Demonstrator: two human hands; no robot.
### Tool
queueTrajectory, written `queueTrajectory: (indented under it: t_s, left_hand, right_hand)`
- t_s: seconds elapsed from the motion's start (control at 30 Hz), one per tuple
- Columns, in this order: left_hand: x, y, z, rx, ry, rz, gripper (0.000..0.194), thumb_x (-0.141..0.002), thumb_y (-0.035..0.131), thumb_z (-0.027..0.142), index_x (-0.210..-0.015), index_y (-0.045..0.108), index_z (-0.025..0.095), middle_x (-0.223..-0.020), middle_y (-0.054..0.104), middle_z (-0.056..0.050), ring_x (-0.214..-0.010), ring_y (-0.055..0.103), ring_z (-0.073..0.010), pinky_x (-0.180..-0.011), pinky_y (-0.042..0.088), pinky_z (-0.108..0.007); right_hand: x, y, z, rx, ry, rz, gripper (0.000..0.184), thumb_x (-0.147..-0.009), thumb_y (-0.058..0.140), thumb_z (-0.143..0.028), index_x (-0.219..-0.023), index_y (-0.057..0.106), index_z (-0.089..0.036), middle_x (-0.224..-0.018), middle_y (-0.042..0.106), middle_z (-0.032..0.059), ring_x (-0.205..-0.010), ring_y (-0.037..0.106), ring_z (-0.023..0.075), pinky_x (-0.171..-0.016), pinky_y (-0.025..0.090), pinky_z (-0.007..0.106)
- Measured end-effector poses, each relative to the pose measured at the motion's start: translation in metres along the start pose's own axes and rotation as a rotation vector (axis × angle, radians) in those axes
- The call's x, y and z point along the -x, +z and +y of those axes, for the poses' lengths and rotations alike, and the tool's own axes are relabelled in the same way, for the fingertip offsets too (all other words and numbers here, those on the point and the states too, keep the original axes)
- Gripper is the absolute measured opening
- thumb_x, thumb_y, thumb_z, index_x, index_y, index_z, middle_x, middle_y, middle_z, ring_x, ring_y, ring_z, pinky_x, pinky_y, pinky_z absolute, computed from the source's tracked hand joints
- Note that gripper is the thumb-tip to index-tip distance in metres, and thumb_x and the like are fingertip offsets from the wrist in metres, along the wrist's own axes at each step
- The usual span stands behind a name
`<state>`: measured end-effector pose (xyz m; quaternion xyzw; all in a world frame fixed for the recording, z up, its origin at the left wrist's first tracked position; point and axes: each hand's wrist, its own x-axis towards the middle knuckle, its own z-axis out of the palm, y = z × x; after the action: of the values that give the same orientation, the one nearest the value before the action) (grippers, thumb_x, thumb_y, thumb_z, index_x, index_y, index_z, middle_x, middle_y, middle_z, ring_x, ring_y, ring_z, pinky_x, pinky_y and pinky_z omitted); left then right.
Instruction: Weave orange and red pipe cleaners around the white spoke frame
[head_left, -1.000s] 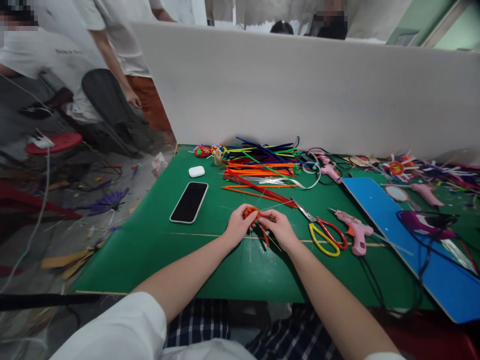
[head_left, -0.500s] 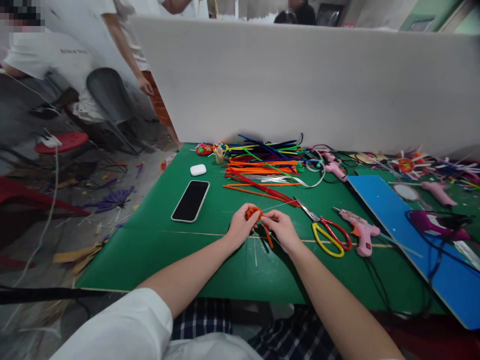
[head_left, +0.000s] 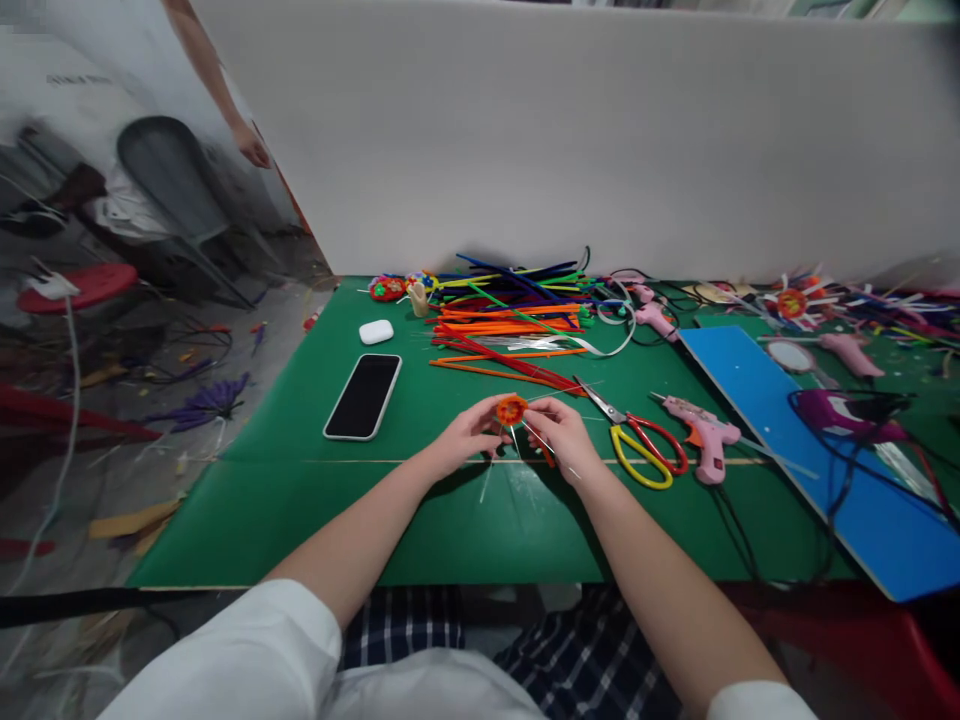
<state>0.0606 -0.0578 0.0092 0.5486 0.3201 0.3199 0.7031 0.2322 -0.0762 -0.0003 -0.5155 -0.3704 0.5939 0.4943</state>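
L hand (head_left: 466, 436) & R hand (head_left: 556, 432) closed w/ fingertips on orange rosette (head_left: 511, 410), held approx mid-worktop (head_left: 450, 545): L at its 9 o'clock, R at 3. Phone (head_left: 364, 397) well off at 9; scissors (head_left: 622, 420) nr R hand at 3, pink glue gun (head_left: 703, 432) beyond; coloured strips (head_left: 510, 325) at 12.

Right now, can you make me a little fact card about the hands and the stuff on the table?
Left hand: by the left edge of an orange round piece; grip hard to tell
Right hand: fingers holding the piece's right side
Table: green
Phone: lying left of the hands, screen dark
Scissors: right of the hands, one red handle, one yellow
Glue gun: pink, right of the scissors
Colourful sticks: piled beyond the hands
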Motion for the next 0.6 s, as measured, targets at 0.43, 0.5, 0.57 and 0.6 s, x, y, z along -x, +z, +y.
queueTrajectory:
  t_s: [0.43, 0.5, 0.57, 0.6]
  left_hand:
    - [0.0, 0.008, -0.004, -0.16, -0.004, 0.229, 0.025, -0.068, 0.064, 0.032, -0.087, 0.056, 0.017, -0.073, 0.059, 0.001, -0.056, 0.054, -0.0082, -0.053, 0.049, -0.02]
    - [0.0, 0.009, -0.004, -0.153, -0.024, 0.242, 0.024, -0.068, 0.065, 0.032, -0.084, 0.056, 0.017, -0.072, 0.058, 0.001, -0.056, 0.054, -0.0082, -0.053, 0.049, -0.02]
    - [-0.001, 0.008, -0.004, -0.138, -0.039, 0.242, 0.025, -0.067, 0.065, 0.033, -0.083, 0.056, 0.017, -0.071, 0.058, 0.002, -0.053, 0.053, -0.0077, -0.051, 0.048, -0.019]
    - [-0.001, 0.008, -0.004, -0.132, -0.041, 0.242, 0.025, -0.067, 0.066, 0.033, -0.084, 0.056, 0.017, -0.07, 0.059, 0.002, -0.052, 0.053, -0.0073, -0.05, 0.047, -0.019]
  right_hand:
    - [0.007, 0.004, -0.001, 0.17, -0.017, -0.155, 0.024, -0.062, 0.069, -0.036, -0.07, 0.058, -0.017, -0.053, 0.053, -0.0046, -0.043, 0.044, 0.0061, -0.041, 0.034, 0.019]
    - [0.006, 0.004, 0.001, 0.159, -0.013, -0.161, 0.024, -0.061, 0.07, -0.036, -0.07, 0.058, -0.017, -0.052, 0.053, -0.0049, -0.042, 0.043, 0.0061, -0.041, 0.034, 0.019]
    - [0.005, 0.002, 0.002, 0.143, -0.019, -0.166, 0.024, -0.061, 0.07, -0.036, -0.071, 0.059, -0.018, -0.054, 0.054, -0.0044, -0.043, 0.044, 0.0065, -0.041, 0.035, 0.02]
    - [0.005, 0.001, 0.002, 0.135, -0.022, -0.174, 0.024, -0.061, 0.07, -0.036, -0.073, 0.06, -0.018, -0.056, 0.056, -0.004, -0.044, 0.045, 0.0068, -0.042, 0.036, 0.02]
